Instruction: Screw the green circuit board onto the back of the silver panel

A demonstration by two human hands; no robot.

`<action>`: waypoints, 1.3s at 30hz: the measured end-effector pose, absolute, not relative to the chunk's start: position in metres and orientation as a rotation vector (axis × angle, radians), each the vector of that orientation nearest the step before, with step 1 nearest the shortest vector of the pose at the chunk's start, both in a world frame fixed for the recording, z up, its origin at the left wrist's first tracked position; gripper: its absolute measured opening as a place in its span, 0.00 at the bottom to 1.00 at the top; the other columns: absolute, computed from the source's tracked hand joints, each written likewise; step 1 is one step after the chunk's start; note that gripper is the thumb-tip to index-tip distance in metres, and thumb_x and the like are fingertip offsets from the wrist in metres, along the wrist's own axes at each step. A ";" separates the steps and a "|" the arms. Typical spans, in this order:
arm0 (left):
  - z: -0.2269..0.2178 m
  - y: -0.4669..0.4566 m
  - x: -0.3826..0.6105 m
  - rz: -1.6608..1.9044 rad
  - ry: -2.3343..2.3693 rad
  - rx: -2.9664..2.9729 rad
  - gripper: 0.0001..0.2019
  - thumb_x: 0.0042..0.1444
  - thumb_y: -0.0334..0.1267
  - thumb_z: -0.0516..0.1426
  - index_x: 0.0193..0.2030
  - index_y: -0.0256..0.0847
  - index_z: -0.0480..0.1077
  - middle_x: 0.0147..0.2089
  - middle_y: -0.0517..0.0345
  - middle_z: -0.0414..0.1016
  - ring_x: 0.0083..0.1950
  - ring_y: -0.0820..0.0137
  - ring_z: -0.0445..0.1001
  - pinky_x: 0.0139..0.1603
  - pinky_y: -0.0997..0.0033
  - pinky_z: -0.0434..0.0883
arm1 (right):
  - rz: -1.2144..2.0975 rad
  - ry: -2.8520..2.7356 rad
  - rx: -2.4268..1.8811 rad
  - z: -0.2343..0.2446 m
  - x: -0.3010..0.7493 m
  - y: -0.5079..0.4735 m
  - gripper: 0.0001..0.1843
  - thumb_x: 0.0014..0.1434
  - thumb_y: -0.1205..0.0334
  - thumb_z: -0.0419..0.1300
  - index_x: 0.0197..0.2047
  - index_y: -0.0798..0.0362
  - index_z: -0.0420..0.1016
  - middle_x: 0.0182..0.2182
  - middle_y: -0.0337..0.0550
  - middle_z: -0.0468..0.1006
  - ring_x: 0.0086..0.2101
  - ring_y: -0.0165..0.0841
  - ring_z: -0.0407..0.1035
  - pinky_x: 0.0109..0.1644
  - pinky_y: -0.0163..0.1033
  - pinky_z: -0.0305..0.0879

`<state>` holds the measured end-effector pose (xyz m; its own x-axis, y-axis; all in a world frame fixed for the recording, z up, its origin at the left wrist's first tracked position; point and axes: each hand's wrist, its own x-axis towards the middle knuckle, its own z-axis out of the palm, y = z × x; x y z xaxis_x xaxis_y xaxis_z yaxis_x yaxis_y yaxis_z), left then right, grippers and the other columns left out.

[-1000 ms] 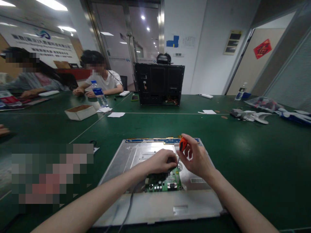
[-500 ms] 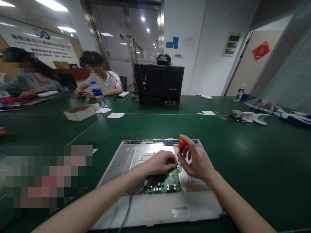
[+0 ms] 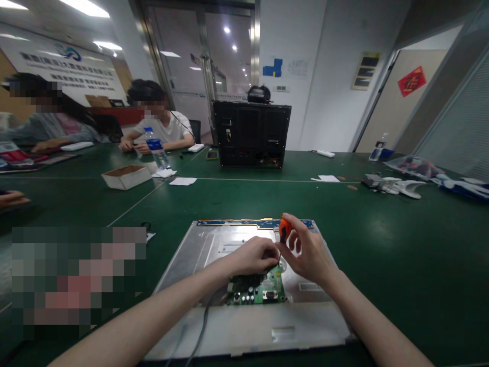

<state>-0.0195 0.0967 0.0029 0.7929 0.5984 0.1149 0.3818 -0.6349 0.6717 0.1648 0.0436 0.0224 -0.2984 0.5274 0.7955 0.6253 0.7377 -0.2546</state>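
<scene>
My right hand grips a screwdriver by its orange and black handle. The screwdriver stands nearly upright, its thin shaft pointing down at the upper right part of a green circuit board. Close beside the shaft, my left hand is closed in a pinch at the board's upper edge; what its fingertips hold, if anything, is hidden. Under both hands lies a flat silver display panel, with a blue strip board along its far edge. A grey cable runs across the panel toward me.
Beyond the panel stand a black monitor casing, a white open box and a water bottle. Grey and white parts lie to the right on the green table. Two people sit at the far left; another person's hand rests at the left edge.
My right fingers have shifted slightly on the screwdriver, whose handle leans a little further left. My left hand keeps its place. At the left edge, another person's hand has come further into view.
</scene>
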 end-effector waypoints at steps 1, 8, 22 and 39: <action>0.003 0.097 -0.019 0.433 0.719 2.327 0.05 0.53 0.24 0.60 0.34 0.33 0.77 0.33 0.57 0.78 0.34 0.69 0.73 0.37 0.76 0.66 | -0.120 -1.969 -0.881 0.023 0.165 0.043 0.31 0.64 0.64 0.55 0.67 0.51 0.50 0.25 0.33 0.72 0.17 0.25 0.63 0.20 0.29 0.59; 0.002 0.098 -0.019 0.421 0.701 2.317 0.05 0.53 0.25 0.59 0.35 0.33 0.77 0.31 0.58 0.77 0.32 0.70 0.72 0.35 0.77 0.65 | -0.133 -1.957 -0.886 0.026 0.165 0.041 0.32 0.62 0.68 0.54 0.67 0.52 0.51 0.24 0.31 0.70 0.18 0.25 0.63 0.21 0.30 0.59; 0.004 0.097 -0.020 0.403 0.708 2.322 0.05 0.54 0.26 0.58 0.34 0.34 0.76 0.31 0.58 0.77 0.32 0.70 0.72 0.35 0.76 0.66 | -0.103 -1.969 -0.889 0.027 0.165 0.040 0.30 0.62 0.67 0.53 0.67 0.53 0.52 0.28 0.35 0.72 0.20 0.25 0.65 0.22 0.31 0.61; 0.005 0.097 -0.020 0.395 0.714 2.325 0.05 0.54 0.27 0.58 0.35 0.35 0.76 0.32 0.57 0.78 0.34 0.69 0.73 0.36 0.76 0.67 | -0.094 -1.974 -0.920 0.027 0.167 0.040 0.31 0.62 0.67 0.54 0.67 0.52 0.52 0.26 0.34 0.72 0.19 0.26 0.65 0.23 0.31 0.62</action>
